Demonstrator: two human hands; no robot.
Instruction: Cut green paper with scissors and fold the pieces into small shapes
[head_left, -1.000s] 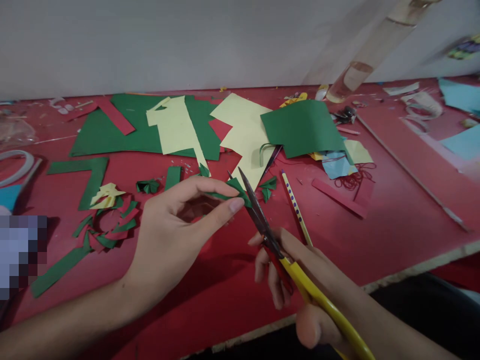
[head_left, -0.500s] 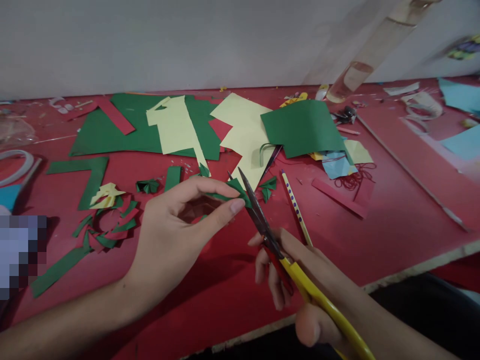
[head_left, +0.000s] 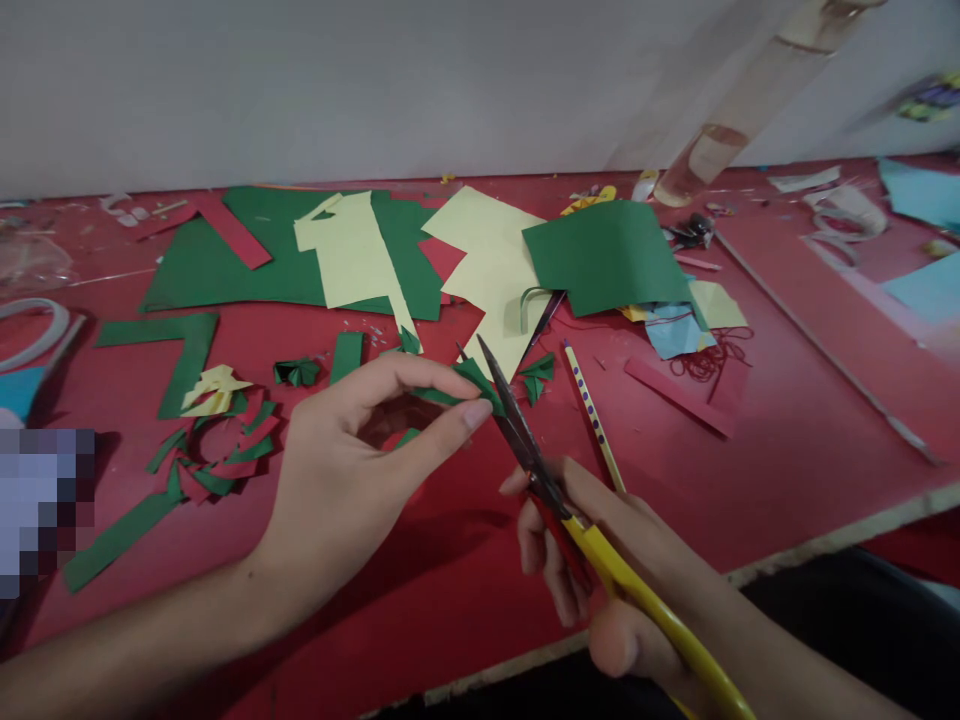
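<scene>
Scissors [head_left: 534, 470] with a yellow and red handle sit in the grasp of the right hand [head_left: 634, 525], which reaches in across the near edge of the red worktop [head_left: 420, 620]; their blades stand slightly apart at a small green paper piece [head_left: 474, 380]. Left hand [head_left: 337, 450] pinches that piece between thumb and forefinger, above the worktop's middle. Just beside the right hand, a dotted pencil [head_left: 589, 400] slants toward the back, its lower end hidden by the hand. From the pencil to the near edge at right, red surface shows around a red paper strip [head_left: 679, 397]; more shows below the left hand. To the left lie a red and green paper ring [head_left: 255, 440] and, nearer the left front, a green strip [head_left: 120, 540]. Green sheets [head_left: 247, 250] and pale yellow sheets [head_left: 491, 260] crowd toward the back edge, where a bottle [head_left: 705, 160] stands right of centre.
</scene>
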